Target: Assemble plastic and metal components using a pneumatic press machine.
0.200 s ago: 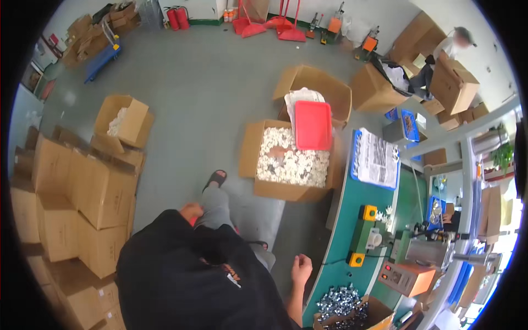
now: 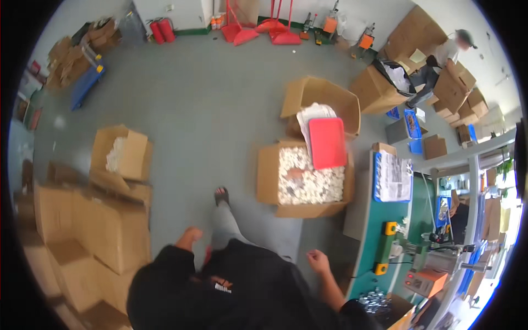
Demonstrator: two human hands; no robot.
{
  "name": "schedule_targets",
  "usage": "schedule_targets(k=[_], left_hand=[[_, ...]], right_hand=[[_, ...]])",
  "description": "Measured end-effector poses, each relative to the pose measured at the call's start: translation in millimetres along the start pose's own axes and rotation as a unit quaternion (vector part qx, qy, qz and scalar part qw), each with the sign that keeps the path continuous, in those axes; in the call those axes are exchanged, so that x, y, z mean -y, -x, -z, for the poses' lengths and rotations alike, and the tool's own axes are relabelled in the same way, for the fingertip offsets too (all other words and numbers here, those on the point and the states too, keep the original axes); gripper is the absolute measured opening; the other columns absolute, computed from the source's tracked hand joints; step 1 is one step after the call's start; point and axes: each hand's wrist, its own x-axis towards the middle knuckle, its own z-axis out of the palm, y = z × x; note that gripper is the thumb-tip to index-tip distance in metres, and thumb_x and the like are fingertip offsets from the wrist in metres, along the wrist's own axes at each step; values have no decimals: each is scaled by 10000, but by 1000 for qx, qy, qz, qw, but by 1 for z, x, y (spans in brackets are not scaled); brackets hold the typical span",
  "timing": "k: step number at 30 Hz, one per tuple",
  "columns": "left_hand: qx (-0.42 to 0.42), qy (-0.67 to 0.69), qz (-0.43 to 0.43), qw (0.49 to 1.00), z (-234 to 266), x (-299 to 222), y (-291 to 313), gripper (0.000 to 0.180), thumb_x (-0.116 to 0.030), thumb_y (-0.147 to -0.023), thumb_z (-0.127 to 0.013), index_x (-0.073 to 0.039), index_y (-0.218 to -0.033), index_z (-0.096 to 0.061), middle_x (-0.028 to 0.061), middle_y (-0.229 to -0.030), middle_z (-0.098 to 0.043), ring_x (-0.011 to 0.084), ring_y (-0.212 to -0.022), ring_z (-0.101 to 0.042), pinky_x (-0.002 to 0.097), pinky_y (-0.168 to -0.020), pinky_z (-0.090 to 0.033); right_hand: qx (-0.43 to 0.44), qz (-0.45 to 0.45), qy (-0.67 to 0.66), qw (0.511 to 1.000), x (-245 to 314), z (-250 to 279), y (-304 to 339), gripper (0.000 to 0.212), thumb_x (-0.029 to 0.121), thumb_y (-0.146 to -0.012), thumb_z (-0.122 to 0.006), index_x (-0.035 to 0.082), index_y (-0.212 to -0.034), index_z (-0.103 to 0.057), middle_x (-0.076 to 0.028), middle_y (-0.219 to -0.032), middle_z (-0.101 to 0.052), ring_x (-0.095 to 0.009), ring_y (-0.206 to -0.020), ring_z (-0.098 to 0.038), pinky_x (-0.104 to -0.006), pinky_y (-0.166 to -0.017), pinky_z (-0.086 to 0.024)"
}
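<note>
My left hand hangs beside my left leg, its fingers turned away and too blurred to read. Out to the other side is my right hand, empty with its fingers loosely bent and apart, near the green-topped workbench. Ahead of my right hand stands an open cardboard box full of small white parts. A red tray rests across this box's back corner, over a stack of papers. Neither hand touches the box or the bench.
Stacked cartons line my left, with a smaller open box beyond them. On the bench are a blue tray, a green press fixture, an orange control box and shiny metal parts. A co-worker handles a carton at the far right.
My view has shifted, so the boxes and bench sit farther right and lower. My right hand has moved a little forward from the bench front; my left hand hangs lower beside my leg.
</note>
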Motion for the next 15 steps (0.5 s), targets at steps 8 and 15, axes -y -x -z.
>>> schedule_targets(k=[8,15], left_hand=[[-179,67,-128,973,200,-48,-76,513,-456,-887,-637,-39,-1167,-740,196,-1105,-759,365,-1074,-710,478,-909,-556],[-89,88,-241,962,374,-275,-81,383,-402,-890,-635,-90,-1070,-766,169,-1074,-760,355,-1041,-719,478,-876,-566]], right_hand=[[107,-175,-105,973,164,10,-109,246,261,-976,-660,34,-1019,-743,-51,-777,-703,-159,-693,-648,-312,-645,-532],[174,-89,-174,965,263,0,-234,274,294,-981,-656,35,-1054,-708,-37,-794,-685,-151,-647,-629,-310,-533,-489]])
